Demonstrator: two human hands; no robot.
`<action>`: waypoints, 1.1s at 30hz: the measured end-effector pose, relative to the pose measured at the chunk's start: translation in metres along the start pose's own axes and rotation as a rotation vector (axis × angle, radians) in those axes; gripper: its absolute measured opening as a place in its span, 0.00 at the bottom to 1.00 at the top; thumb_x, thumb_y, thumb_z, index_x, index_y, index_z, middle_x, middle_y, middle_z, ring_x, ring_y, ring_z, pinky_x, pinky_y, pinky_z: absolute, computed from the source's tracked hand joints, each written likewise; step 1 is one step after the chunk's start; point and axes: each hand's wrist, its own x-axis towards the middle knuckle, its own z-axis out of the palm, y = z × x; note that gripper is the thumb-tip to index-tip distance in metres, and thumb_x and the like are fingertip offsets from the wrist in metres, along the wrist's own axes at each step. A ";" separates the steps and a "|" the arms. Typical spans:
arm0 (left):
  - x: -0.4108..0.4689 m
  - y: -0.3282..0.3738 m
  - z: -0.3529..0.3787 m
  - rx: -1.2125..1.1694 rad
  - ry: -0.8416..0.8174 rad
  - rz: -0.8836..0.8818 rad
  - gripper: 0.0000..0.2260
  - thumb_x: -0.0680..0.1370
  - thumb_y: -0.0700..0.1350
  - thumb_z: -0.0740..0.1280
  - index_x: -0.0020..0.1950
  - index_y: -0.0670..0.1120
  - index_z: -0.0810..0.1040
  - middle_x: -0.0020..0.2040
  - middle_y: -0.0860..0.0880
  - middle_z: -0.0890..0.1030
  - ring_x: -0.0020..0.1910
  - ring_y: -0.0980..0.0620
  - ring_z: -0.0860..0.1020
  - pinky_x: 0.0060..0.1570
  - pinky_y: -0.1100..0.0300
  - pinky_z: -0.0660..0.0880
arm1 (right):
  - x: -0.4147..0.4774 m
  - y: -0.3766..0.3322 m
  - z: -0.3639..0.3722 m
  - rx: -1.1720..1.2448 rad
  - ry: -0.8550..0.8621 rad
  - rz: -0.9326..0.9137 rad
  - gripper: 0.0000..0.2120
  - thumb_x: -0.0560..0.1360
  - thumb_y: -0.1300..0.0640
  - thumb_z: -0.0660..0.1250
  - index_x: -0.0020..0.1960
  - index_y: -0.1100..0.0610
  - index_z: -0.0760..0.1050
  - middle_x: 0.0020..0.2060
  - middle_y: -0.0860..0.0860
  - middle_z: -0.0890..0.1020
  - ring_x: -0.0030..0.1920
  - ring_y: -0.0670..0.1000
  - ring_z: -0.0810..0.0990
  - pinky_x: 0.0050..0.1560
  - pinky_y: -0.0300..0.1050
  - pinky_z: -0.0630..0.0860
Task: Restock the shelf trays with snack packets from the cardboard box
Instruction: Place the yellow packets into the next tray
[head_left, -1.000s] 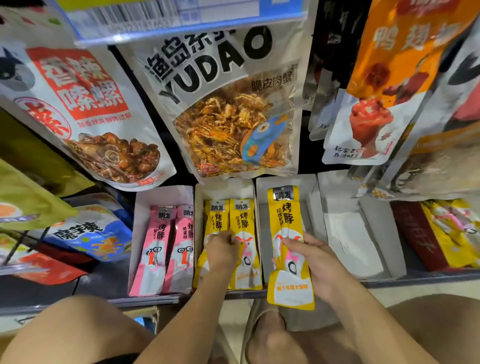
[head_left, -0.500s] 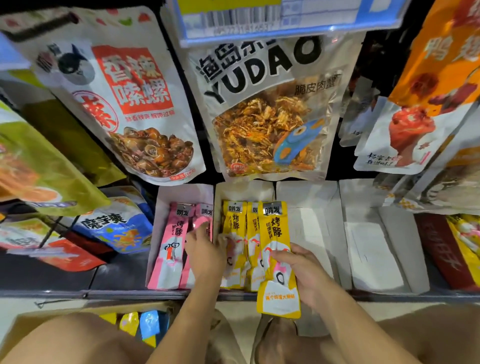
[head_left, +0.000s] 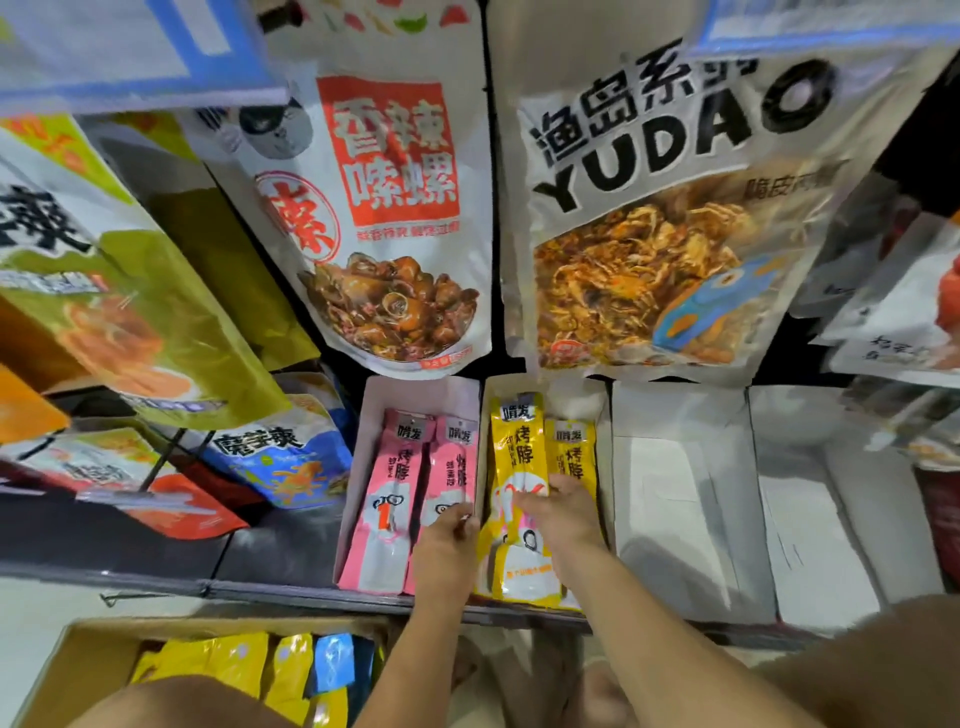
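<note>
- Head view, near middle: my right hand (head_left: 563, 519) lies on a yellow packet (head_left: 517, 457) in the yellow tray (head_left: 576, 400), second from the left. My fingers (head_left: 535, 499) are laid across its front. The blur keeps me from telling whether they wrap its edge or only press it flat.
- That packet sits on top of others of its kind, with another yellow packet (head_left: 574, 457) just beside it on the right. Its near end reaches out to the shelf edge (head_left: 270, 592).
- My left hand (head_left: 447, 540) is at the wall between this tray and the pink tray (head_left: 415, 395). Its fingers are curled there, but I cannot tell if they pinch the wall or a pink packet (head_left: 395, 493).
- Done, as I judge it: the pink tray shows two pink packets side by side, and the yellow tray is partly filled.
- Left to do: the third tray (head_left: 675, 493) and the fourth tray (head_left: 810, 519), to the right, hold nothing that I can see. The cardboard box (head_left: 67, 654), near left, has yellow and blue packets (head_left: 244, 660) in it. I'd call the job under halfway.
</note>
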 end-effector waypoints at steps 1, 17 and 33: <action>0.000 -0.001 0.000 -0.012 0.003 0.001 0.10 0.80 0.44 0.68 0.60 0.48 0.83 0.54 0.47 0.85 0.54 0.47 0.82 0.57 0.60 0.74 | 0.001 0.001 0.005 -0.056 0.030 -0.017 0.27 0.70 0.64 0.79 0.65 0.59 0.73 0.42 0.49 0.80 0.49 0.54 0.81 0.53 0.46 0.76; -0.015 0.027 -0.016 -0.036 -0.118 -0.093 0.17 0.81 0.44 0.64 0.70 0.43 0.77 0.67 0.47 0.79 0.65 0.48 0.77 0.62 0.63 0.70 | -0.024 -0.012 0.003 -0.772 -0.071 -0.209 0.33 0.79 0.49 0.68 0.78 0.59 0.62 0.67 0.58 0.78 0.65 0.59 0.78 0.60 0.50 0.77; -0.130 0.111 -0.151 0.807 0.105 0.310 0.24 0.81 0.55 0.60 0.75 0.48 0.67 0.72 0.47 0.72 0.69 0.40 0.69 0.66 0.46 0.68 | -0.180 -0.090 -0.037 -1.515 -0.006 -0.811 0.27 0.80 0.43 0.59 0.75 0.55 0.63 0.70 0.56 0.70 0.70 0.60 0.67 0.69 0.55 0.67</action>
